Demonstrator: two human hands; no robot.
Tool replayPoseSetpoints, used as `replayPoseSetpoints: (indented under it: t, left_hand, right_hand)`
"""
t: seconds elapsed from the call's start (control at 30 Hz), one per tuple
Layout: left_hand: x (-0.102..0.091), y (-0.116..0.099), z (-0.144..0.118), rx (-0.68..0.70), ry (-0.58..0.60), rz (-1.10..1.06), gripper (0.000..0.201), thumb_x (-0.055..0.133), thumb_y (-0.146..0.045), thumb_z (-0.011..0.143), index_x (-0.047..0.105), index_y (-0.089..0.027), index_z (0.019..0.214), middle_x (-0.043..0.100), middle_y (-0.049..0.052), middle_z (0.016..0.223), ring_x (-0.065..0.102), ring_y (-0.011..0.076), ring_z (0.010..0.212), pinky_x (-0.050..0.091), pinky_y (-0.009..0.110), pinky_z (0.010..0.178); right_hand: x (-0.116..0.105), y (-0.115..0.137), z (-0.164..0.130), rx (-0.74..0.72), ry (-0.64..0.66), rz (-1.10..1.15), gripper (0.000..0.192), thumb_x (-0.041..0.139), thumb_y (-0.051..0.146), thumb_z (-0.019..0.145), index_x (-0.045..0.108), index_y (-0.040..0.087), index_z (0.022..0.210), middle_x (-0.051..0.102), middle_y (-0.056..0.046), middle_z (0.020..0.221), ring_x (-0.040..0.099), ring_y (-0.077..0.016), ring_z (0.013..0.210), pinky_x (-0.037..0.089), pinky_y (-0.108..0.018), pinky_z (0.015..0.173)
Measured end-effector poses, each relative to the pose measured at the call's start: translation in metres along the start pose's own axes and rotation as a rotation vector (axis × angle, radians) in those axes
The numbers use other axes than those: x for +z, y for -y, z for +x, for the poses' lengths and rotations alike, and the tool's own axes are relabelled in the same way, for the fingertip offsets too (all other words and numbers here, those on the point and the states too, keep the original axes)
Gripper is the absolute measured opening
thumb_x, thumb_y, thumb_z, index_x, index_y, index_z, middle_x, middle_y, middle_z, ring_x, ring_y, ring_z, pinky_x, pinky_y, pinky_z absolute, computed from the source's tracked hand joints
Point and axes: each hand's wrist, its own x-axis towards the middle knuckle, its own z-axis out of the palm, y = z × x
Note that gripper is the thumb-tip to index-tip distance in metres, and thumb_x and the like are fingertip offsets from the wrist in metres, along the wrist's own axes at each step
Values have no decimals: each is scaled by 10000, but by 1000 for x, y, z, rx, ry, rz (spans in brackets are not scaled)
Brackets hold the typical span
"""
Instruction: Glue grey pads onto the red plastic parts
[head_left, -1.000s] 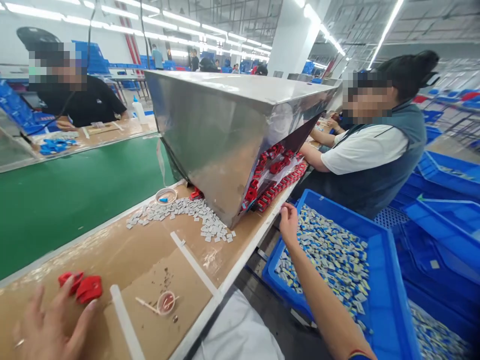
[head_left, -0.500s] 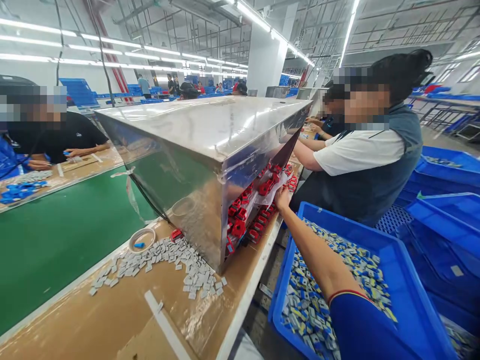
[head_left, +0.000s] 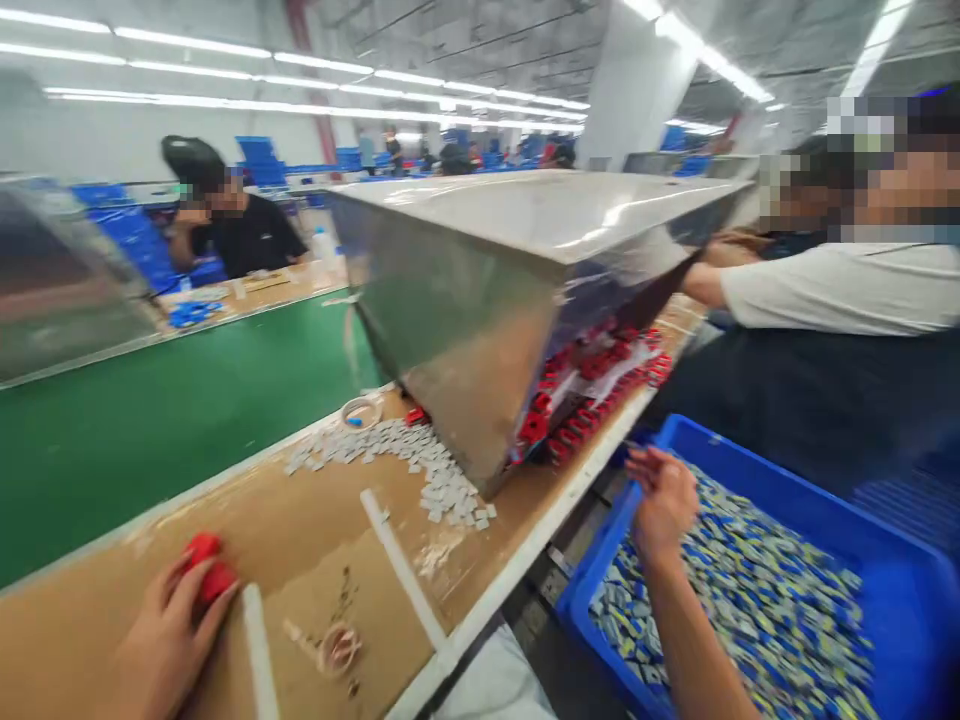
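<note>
My left hand (head_left: pixel 161 650) lies at the lower left of the cardboard-covered bench, fingers wrapped over a red plastic part (head_left: pixel 206 572). My right hand (head_left: pixel 661 495) hovers over the near corner of a blue bin (head_left: pixel 757 465) filled with small grey and blue pieces (head_left: pixel 750 590). Its fingers are loosely curled and blurred, so I cannot see whether it holds anything. A big tilted metal hopper (head_left: pixel 465 300) stands on the bench, with a heap of red parts (head_left: pixel 592 390) under its open side, just beyond my right hand.
Loose grey pieces (head_left: pixel 420 460) and a tape ring (head_left: pixel 361 412) lie beside the hopper. A white strip (head_left: pixel 401 565) and a small round cap (head_left: pixel 337 650) sit near me. A green conveyor belt (head_left: pixel 150 430) runs behind. A co-worker (head_left: pixel 825 290) sits at right, another person (head_left: pixel 240 230) across.
My right hand has pulled back from the red heap under the hopper to above the blue bin. My view swung back down and left, bringing my left hand on the red part into sight.
</note>
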Motion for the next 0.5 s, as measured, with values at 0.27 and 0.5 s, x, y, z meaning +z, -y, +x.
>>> replayPoseSetpoints:
  t: [0.27, 0.5]
  left_hand:
    - [-37, -21, -23, -539, 72, -731, 391, 777, -554, 676, 684, -196, 804, 654, 26, 777, 607, 176, 706, 510, 266, 612]
    - [-50, -52, -85, -892, 134, -1404, 575, 490, -738, 884, 595, -176, 945, 508, -64, 567, 294, 52, 356, 228, 157, 331]
  right_hand:
    - [-17, 21, -158, 2, 518, -176, 617, 606, 758, 836, 662, 146, 890, 696, -70, 757, 646, -191, 633, 519, -340, 650]
    - [17, 21, -210, 38, 931, -162, 530, 617, 699, 864, 714, 179, 889, 750, -104, 801, 713, -233, 695, 598, -346, 646]
